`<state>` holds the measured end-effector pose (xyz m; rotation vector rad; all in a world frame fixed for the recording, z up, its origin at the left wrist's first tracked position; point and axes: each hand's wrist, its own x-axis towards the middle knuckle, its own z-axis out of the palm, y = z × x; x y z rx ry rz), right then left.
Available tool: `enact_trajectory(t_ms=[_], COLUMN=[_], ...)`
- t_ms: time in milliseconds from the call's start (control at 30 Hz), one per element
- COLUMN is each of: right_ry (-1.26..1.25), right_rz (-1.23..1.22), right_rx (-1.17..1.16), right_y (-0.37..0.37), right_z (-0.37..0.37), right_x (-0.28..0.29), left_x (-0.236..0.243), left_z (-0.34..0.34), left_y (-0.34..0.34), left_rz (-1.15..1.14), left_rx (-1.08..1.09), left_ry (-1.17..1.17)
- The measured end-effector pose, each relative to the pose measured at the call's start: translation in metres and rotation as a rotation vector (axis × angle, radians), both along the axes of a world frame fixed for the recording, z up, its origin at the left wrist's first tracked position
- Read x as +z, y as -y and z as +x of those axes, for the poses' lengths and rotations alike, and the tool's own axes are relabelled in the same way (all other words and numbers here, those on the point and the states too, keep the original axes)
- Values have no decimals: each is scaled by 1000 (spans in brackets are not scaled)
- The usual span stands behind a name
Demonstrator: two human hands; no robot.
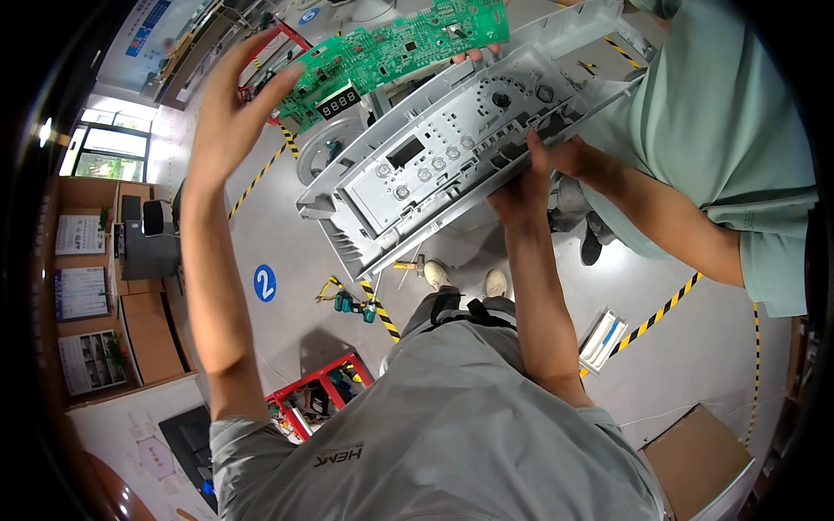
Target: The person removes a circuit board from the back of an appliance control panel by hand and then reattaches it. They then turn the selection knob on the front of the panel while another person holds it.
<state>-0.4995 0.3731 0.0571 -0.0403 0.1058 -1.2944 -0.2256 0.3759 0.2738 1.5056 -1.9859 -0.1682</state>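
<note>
My left hand (236, 108) is raised at the upper left, its thumb and fingers closed around the left end of a long green circuit board (382, 54). A small digit display (338, 102) sits on the board's lower edge. Below the board, a grey plastic control panel housing (452, 169) lies tilted, its ribbed, hollow inside facing up. My right hand (523, 187) grips the housing's near edge, right of its middle; some fingers are hidden beneath it. Right beside it, a co-worker's hand (569, 158) reaches to the same edge. Other fingertips (478, 56) show under the board's right part.
A co-worker in a pale green top (738, 148) stands close at the right. On the floor lie a teal power drill (354, 306), yellow-handled pliers (328, 289) and a hammer (408, 266). A red tool rack (317, 391) stands at lower left, a white tray (602, 341) at right.
</note>
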Motion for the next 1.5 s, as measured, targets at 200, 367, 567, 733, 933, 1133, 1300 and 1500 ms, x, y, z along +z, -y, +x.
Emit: enact_trajectory(t_ms=[200, 367, 567, 733, 933, 1133, 1300, 1500], right_ry=[64, 58, 68, 87, 124, 165, 270, 256], right_rz=[2, 30, 27, -9, -12, 11, 15, -3], right_rx=[34, 37, 55, 36, 57, 65, 106, 80], right_y=[2, 3, 4, 3, 5, 5, 7, 9], right_z=[-1, -1, -3, -2, -1, 0, -1, 2], right_x=[-7, -6, -5, -3, -8, -12, -14, -17], left_x=[7, 10, 5, 12, 28, 40, 46, 47], left_z=[-29, -45, -31, -40, -54, -68, -75, -77], left_y=[70, 84, 92, 79, 57, 45, 45, 40], left_rz=[414, 719, 776, 783, 637, 603, 655, 651], left_rx=[-146, -214, -322, -250, -91, -35, -23, -8], left_ry=[325, 259, 154, 110, 181, 279, 359, 293])
